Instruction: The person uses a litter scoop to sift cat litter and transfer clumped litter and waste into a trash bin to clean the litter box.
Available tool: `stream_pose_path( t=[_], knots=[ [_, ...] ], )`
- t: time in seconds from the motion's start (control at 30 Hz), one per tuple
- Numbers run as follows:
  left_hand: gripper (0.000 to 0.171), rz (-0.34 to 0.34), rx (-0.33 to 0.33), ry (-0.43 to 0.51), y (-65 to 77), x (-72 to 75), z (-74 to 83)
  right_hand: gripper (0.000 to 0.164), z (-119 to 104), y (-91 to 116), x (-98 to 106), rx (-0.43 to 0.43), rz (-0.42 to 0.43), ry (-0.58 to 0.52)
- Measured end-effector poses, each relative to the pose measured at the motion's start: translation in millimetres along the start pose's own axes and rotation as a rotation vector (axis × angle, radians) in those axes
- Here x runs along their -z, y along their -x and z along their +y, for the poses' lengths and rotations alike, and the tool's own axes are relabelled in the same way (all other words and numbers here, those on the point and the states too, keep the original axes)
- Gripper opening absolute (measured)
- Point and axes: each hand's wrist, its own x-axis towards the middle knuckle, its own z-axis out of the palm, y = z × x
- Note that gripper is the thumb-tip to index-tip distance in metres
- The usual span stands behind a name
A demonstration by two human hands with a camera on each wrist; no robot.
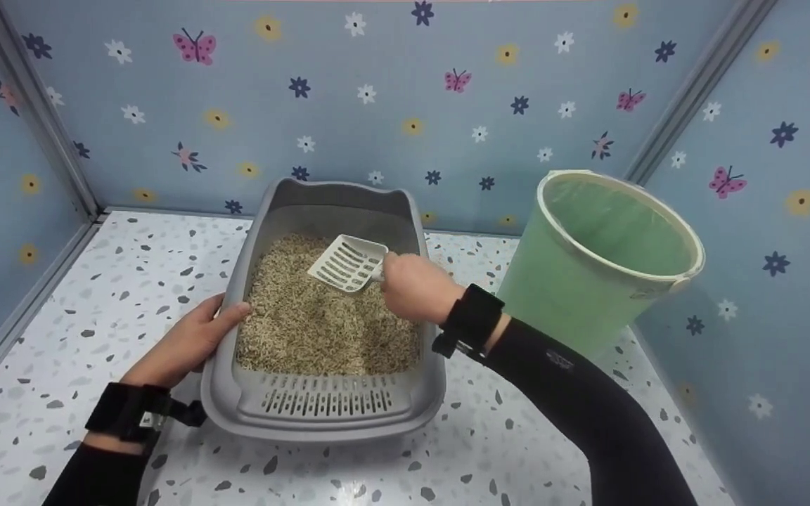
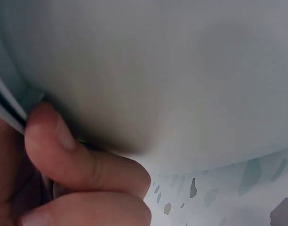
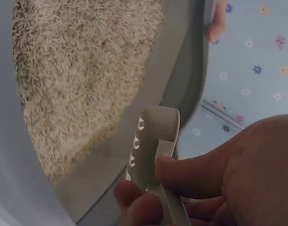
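Observation:
A grey litter box (image 1: 328, 411) holds a layer of tan pellet litter (image 1: 320, 323). My right hand (image 1: 419, 284) grips the short handle of a pale slotted litter scoop (image 1: 350, 263), whose head hangs over the back part of the litter. In the right wrist view, the thumb and fingers pinch the scoop (image 3: 158, 125) close to its head. The left hand (image 1: 197, 334) holds the box's left rim, thumb on top. Seen from the left wrist, its curled fingers (image 2: 106, 174) lie under the rim against the outer wall (image 2: 191, 94).
A green bin (image 1: 560, 281) with a cream rim and a liner stands right of the box, beside the right forearm. The speckled white surface (image 1: 117, 288) carries both. Flower-patterned panels (image 1: 349, 105) close off the back and sides.

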Motion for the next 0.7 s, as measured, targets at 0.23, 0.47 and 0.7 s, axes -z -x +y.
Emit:
stream_pose_path(
  t=[0.23, 0.47, 0.7],
  knots=[
    [0.092, 0.001, -0.004, 0.007, -0.1, 0.7, -1.6, 0.03, -9.6, -24.2, -13.7, 0.057, -0.07, 0.024],
    [0.088, 0.008, -0.01, 0.001, 0.3, 0.6, -1.2, 0.036, -15.2, -42.1, -24.8, 0.084, -0.178, 0.056],
    [0.088, 0.009, 0.001, 0.001, -0.2, -0.2, 0.1, 0.038, -7.7, -48.8, -38.1, 0.099, -0.239, 0.008]
  ],
)
